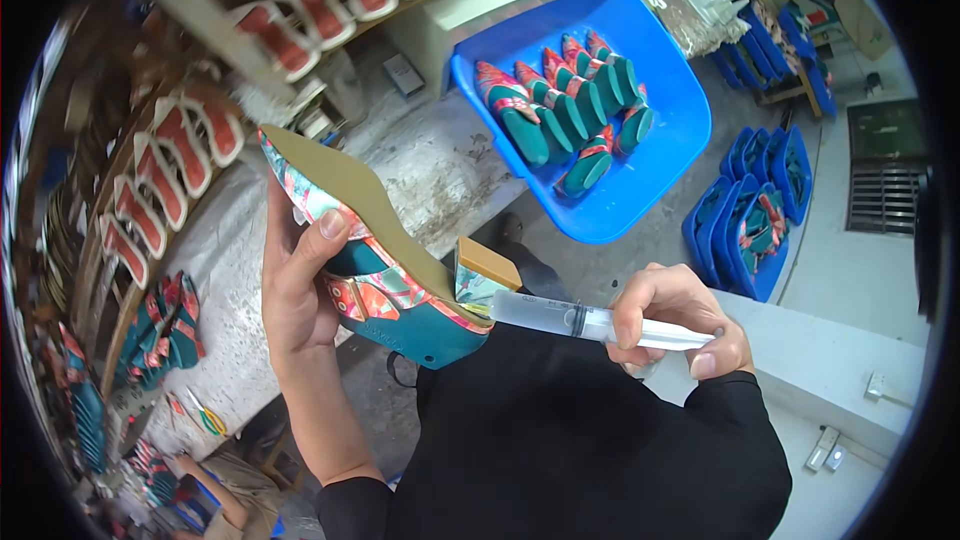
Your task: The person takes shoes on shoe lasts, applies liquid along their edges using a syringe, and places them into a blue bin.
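Observation:
My left hand [300,285] grips a high-heeled shoe [385,270] turned sole up, with a tan sole, a teal body and a pink and orange floral pattern. Its block heel [483,275] points right. My right hand [680,325] holds a clear plastic syringe [580,320] level, its blunt end touching the shoe at the base of the heel.
A blue plastic tub [665,155] on the floor holds several teal and floral shoes. More blue tubs [755,210] with shoes stand to the right. Racks of red and white shoe parts [180,145] line the left. Another person's arm [205,485] shows at lower left.

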The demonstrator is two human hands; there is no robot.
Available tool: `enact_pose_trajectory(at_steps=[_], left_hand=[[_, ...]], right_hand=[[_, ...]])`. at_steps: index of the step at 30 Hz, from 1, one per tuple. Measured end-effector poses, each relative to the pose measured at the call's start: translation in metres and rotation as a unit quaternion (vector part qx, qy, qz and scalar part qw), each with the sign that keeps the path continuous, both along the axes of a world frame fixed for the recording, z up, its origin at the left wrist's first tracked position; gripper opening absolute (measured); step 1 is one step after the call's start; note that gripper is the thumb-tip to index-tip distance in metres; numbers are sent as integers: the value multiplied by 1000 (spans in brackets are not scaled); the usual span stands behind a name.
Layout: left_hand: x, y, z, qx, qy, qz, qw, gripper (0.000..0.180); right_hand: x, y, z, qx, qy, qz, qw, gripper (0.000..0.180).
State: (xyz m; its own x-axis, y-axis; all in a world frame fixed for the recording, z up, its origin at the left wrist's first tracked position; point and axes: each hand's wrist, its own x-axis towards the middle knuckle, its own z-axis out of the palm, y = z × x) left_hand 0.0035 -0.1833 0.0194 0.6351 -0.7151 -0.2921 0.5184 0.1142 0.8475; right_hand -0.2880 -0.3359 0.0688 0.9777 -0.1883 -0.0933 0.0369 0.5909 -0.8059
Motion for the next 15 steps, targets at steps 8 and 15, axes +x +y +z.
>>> enact_pose_trajectory(at_steps=[8, 15], left_hand=[[-64, -178, -27, 81, -69, -163, 981, 80], [-81, -400, -148, 345, -275, -320, 838, 100]], right_hand=[[-122, -133, -35, 109, 7, -56, 992, 79], [-226, -217, -93, 155, -96, -349, 919, 79]])
